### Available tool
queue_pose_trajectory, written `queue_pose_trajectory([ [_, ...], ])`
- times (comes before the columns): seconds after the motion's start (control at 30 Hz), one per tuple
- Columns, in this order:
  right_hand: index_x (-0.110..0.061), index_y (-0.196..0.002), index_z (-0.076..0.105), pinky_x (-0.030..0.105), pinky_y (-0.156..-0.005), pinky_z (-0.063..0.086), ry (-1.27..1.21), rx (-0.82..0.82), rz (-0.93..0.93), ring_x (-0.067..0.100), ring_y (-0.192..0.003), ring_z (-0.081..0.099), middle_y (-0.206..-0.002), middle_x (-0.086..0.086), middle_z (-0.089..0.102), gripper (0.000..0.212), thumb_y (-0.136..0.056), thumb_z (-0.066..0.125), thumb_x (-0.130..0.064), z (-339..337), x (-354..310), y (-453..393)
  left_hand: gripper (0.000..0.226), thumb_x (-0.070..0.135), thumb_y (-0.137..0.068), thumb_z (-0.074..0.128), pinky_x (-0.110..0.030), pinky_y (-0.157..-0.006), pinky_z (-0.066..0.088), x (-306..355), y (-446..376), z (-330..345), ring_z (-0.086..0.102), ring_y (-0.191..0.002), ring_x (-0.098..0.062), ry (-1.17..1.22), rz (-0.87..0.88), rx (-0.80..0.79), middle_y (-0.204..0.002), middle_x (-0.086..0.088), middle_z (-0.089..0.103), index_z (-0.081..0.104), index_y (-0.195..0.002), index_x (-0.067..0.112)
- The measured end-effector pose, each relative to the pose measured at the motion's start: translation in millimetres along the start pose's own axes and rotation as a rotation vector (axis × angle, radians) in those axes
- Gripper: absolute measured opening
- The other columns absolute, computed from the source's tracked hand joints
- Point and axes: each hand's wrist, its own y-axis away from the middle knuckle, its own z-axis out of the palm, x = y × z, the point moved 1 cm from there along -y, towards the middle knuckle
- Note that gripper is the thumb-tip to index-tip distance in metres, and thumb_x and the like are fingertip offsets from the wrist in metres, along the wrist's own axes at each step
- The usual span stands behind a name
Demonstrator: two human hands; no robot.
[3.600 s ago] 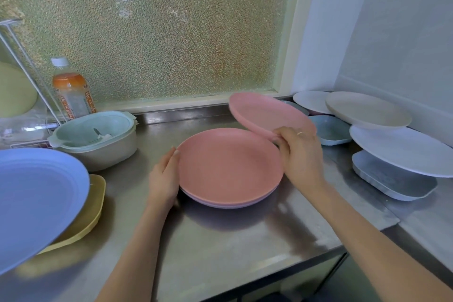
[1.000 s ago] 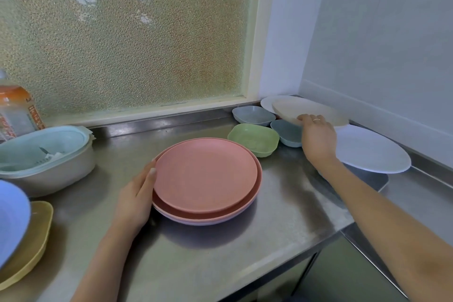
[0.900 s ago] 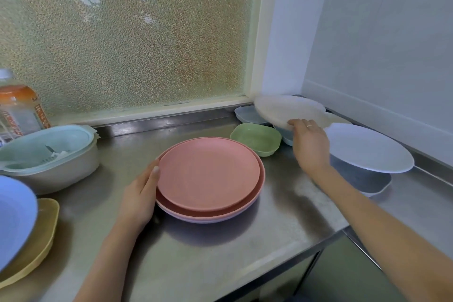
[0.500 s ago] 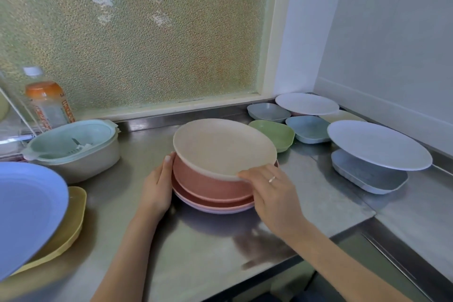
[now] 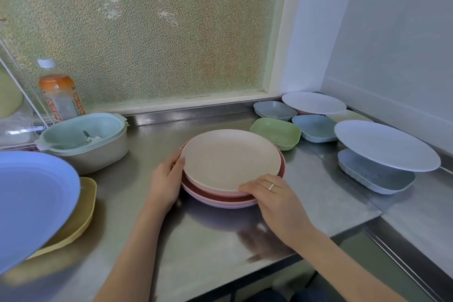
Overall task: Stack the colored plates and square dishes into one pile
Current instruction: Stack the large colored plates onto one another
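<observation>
A cream plate (image 5: 230, 158) lies on top of a pile of pink plates (image 5: 220, 200) in the middle of the steel counter (image 5: 208, 240). My left hand (image 5: 166, 179) rests flat against the pile's left edge. My right hand (image 5: 277, 200) lies at the front right rim, its fingertips touching the cream plate. To the right sit a green square dish (image 5: 275, 132), two blue square dishes (image 5: 274, 110) (image 5: 315, 127), a white plate (image 5: 313, 103), and a pale blue plate (image 5: 384, 144) lying on a grey-blue square dish (image 5: 375, 175).
At the left, a large blue plate (image 5: 31, 201) lies over a yellow dish (image 5: 81, 213). Behind them stand a lidded tub (image 5: 85, 140), an orange-capped bottle (image 5: 60, 93) and a wire rack (image 5: 22, 88). The counter's front edge (image 5: 245, 279) is near my arms.
My right hand carried the cream plate from the right side and lowered it onto the pink pile; it now lies flat there. My left hand stayed at the pile's left edge.
</observation>
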Motion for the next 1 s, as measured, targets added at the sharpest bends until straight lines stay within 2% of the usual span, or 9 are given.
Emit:
queue_pose_trajectory([
  [0.13,-0.008,-0.098,0.074,0.033,-0.078,0.056,-0.023,-0.016,0.025,0.023,-0.086,0.068,-0.092,0.005,0.074,0.035,-0.083,0.042,-0.009,-3.5,-3.1,-0.6,0.036,0.012,-0.101,0.041,-0.029,-0.094,0.043,1.2,-0.6,0.0,0.059,-0.114,-0.014,-0.022,0.027,-0.011,-0.12,0.007,0.067,0.064,-0.127,0.02],
  [0.33,-0.009,-0.094,0.074,0.033,-0.075,0.057,-0.039,0.005,0.036,0.023,-0.082,0.068,-0.087,0.004,0.074,0.034,-0.081,0.043,-0.01,-6.8,-5.2,-2.6,0.034,0.014,-0.101,0.042,-0.028,-0.086,0.04,-1.3,-1.7,1.1,0.06,-0.106,-0.015,-0.041,0.008,0.021,-0.11,0.01,0.067,0.065,-0.124,0.023],
  [0.5,-0.011,-0.094,0.075,0.029,-0.072,0.057,-0.02,-0.036,0.043,0.02,-0.079,0.068,-0.085,0.002,0.074,0.036,-0.08,0.041,-0.012,-7.5,-4.9,-3.0,0.034,0.016,-0.1,0.042,-0.027,-0.085,0.042,1.1,0.0,1.9,0.06,-0.104,-0.012,-0.044,0.004,0.028,-0.111,0.011,0.068,0.066,-0.123,0.024],
  [0.57,-0.012,-0.094,0.075,0.031,-0.073,0.058,-0.001,-0.058,0.05,0.02,-0.08,0.069,-0.085,0.002,0.075,0.038,-0.082,0.039,-0.014,-7.5,-5.4,-3.2,0.032,0.019,-0.101,0.041,-0.03,-0.083,0.046,2.7,3.0,1.1,0.062,-0.098,-0.015,-0.063,-0.019,0.043,-0.103,0.009,0.07,0.069,-0.118,0.024],
  [0.63,-0.013,-0.099,0.074,0.034,-0.078,0.058,0.006,-0.065,0.052,0.021,-0.085,0.069,-0.092,0.001,0.075,0.038,-0.086,0.039,-0.017,-7.8,-8.5,-4.3,0.031,0.022,-0.102,0.041,-0.031,-0.08,0.046,5.5,8.2,-1.1,0.063,-0.091,-0.018,-0.085,-0.041,0.073,-0.097,0.001,0.074,0.071,-0.106,0.016],
  [0.73,-0.015,-0.109,0.071,0.038,-0.091,0.051,-0.008,-0.025,-0.003,0.02,-0.099,0.067,-0.109,-0.001,0.072,0.032,-0.084,0.05,-0.013,-0.1,-24.6,-12.7,0.032,0.019,-0.101,0.045,-0.03,-0.072,0.04,15.7,20.2,-13.0,0.059,-0.085,-0.022,-0.171,-0.035,0.218,-0.098,-0.018,0.072,0.068,-0.096,-0.001],
  [0.83,-0.017,-0.116,0.068,0.035,-0.095,0.048,-0.123,-0.009,-0.106,0.017,-0.105,0.064,-0.117,-0.003,0.069,0.034,-0.086,0.052,-0.014,19.4,-60.7,-33.6,0.028,0.021,-0.098,0.047,-0.033,-0.078,0.044,30.9,43.9,-40.8,0.063,-0.096,-0.029,-0.284,0.023,0.433,-0.1,-0.012,0.072,0.071,-0.099,0.005],
  [0.93,-0.019,-0.12,0.064,0.034,-0.089,0.049,-0.299,-0.046,-0.104,0.021,-0.103,0.065,-0.116,-0.002,0.069,0.039,-0.084,0.054,-0.006,43.7,-105.5,-59.6,0.034,0.027,-0.093,0.043,-0.029,-0.065,0.037,46.2,79.7,-74.5,0.06,-0.083,-0.028,-0.43,0.11,0.714,-0.084,-0.005,0.071,0.07,-0.086,0.009],
  [1.0,-0.021,-0.128,0.057,0.034,-0.089,0.047,-0.394,-0.149,-0.067,0.024,-0.108,0.061,-0.125,0.0,0.064,0.045,-0.086,0.052,-0.005,61.7,-134.8,-77.0,0.036,0.026,-0.087,0.039,-0.028,-0.06,0.031,54.1,101.4,-96.1,0.056,-0.068,-0.029,-0.534,0.175,0.905,-0.067,-0.005,0.065,0.067,-0.072,0.008],
])
